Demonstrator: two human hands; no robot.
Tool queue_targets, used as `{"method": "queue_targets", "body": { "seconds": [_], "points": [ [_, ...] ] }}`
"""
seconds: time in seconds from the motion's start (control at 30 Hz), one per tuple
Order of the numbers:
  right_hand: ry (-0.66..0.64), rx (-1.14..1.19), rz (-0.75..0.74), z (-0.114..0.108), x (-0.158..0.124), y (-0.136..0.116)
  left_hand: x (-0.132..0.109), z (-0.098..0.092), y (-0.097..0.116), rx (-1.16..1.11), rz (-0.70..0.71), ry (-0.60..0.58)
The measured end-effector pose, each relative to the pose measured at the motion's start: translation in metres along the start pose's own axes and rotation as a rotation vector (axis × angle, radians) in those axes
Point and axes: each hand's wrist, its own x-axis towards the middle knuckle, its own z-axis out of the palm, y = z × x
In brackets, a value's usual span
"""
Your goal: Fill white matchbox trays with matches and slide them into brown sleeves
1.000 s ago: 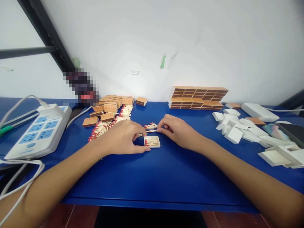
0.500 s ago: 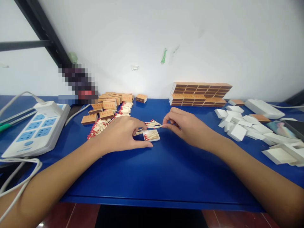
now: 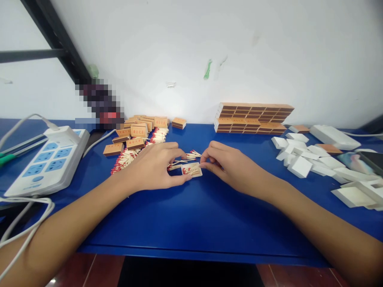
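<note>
A small white tray [image 3: 196,174] with red-tipped matches in it lies on the blue table between my hands. My left hand [image 3: 158,166] is at the tray's left side, thumb and fingers apart, the thumb tip by its near left edge. At the tray's right end, my right hand [image 3: 223,161] is pinched; what its fingertips hold is too small to tell. Loose matches [image 3: 193,155] lie just behind the tray. A larger pile of matches [image 3: 124,160] spreads behind and left of my left hand, partly hidden by it.
Orange matchboxes [image 3: 137,130] sit at the back left, and a stack of matchboxes [image 3: 251,119] stands against the wall. White empty trays [image 3: 300,166] are heaped on the right. A power strip [image 3: 48,159] with cables [image 3: 26,201] is at left.
My right hand has moved slightly left and down, from the loose matches to the tray's right end. The match seen between its fingertips no longer shows clearly. My left hand has barely shifted.
</note>
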Motion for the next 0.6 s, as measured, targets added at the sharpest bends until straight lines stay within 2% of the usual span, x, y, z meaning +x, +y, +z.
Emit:
{"method": "queue_targets", "body": {
  "seconds": [0.2,0.33,0.43,0.6],
  "points": [
    [-0.035,0.063,-0.004,0.007,0.000,-0.005,0.000,-0.002,0.000,-0.034,0.004,-0.068],
    [0.070,0.090,-0.002,0.008,0.004,0.004,0.000,0.001,0.000,-0.042,0.013,-0.071],
    [0.121,0.039,0.053,0.011,0.008,0.012,0.000,0.002,0.001,-0.049,-0.014,-0.086],
    [0.084,-0.001,0.180,0.015,0.014,0.021,0.000,0.000,0.002,-0.072,-0.033,-0.100]
  ]
}}
